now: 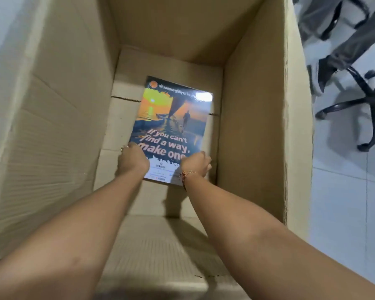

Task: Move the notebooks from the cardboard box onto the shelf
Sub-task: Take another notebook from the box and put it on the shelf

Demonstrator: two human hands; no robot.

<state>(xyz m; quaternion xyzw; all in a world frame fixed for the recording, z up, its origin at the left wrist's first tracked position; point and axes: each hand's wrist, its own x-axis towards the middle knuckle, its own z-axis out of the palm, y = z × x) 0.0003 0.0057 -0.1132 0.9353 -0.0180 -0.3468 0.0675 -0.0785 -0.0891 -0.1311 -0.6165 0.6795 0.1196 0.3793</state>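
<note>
A glossy notebook (171, 124) with a sunset picture and the words "If you can't find a way, make one" lies deep inside a tall cardboard box (256, 131), near its bottom. Both my arms reach down into the box. My left hand (133, 159) grips the notebook's near left edge, and my right hand (197, 163), with a thread bracelet at the wrist, grips its near right corner. Whether more notebooks lie under this one is hidden. No shelf is in view.
The box walls rise close on all sides around my arms. To the right, outside the box, is a white tiled floor (344, 191) with the black star base of an office chair (370, 100) and a seated person's leg and shoe (325, 74).
</note>
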